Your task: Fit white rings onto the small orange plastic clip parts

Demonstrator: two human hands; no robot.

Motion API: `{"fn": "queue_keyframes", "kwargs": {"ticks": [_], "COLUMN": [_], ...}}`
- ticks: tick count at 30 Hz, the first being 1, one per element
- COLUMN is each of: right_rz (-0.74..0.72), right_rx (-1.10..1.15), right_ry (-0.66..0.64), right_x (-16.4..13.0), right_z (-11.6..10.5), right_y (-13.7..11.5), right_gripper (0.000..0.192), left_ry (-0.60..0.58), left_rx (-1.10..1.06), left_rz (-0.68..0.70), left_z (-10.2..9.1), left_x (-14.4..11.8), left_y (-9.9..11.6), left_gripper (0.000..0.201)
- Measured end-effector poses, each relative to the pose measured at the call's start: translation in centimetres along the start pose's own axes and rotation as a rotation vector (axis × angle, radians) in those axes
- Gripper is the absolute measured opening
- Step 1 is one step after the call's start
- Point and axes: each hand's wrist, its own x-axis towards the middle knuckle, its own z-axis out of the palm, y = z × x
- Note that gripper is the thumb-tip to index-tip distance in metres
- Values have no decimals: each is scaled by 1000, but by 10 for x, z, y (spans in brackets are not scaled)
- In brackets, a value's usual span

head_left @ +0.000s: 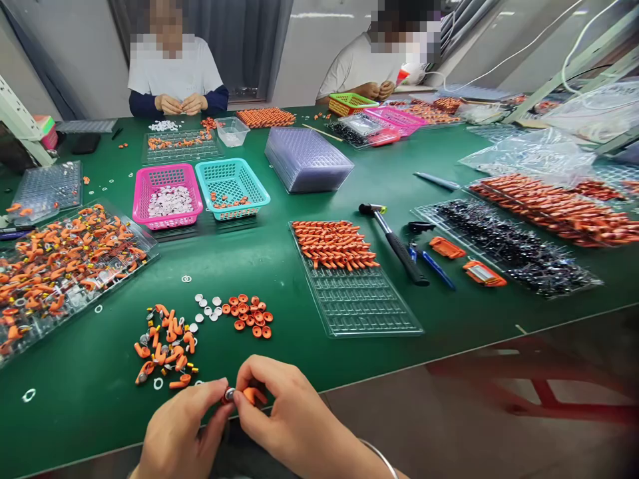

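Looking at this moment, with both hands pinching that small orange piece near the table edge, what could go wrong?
The orange piece, pinched between left hand and right hand at the table edge, might slip and drop to the floor. A forearm could also scatter the loose orange parts and orange caps lying unboxed just ahead.

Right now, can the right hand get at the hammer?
Probably yes: the hammer lies uncovered on the mat, its handle end nearest, but the right hand is pinching a small orange part with the left hand.
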Motion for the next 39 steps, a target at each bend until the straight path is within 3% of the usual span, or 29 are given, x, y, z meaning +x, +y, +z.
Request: {"fn": "queue_keyframes", "kwargs": {"ticks": [21,26,32,39], "right_rz": [117,155,262,363], "right_rx": [171,351,582,781], "right_ry": [-111,-205,-309,-285], "right_x": [5,10,16,13], "right_z": [-2,-5,-1,10], "right_y": [-6,-2,11,11], "right_gripper": [11,7,9,8], "left_ry": [22,46,18,-7], "left_rx": [-36,-38,-185,-188], "left_rz": [79,121,130,159], "left_z": [-3,-5,-9,-15], "left_x": [-2,-4,0,4], "left_y": [1,-1,-4,-5], "left_gripper": [8,9,19,18]}}
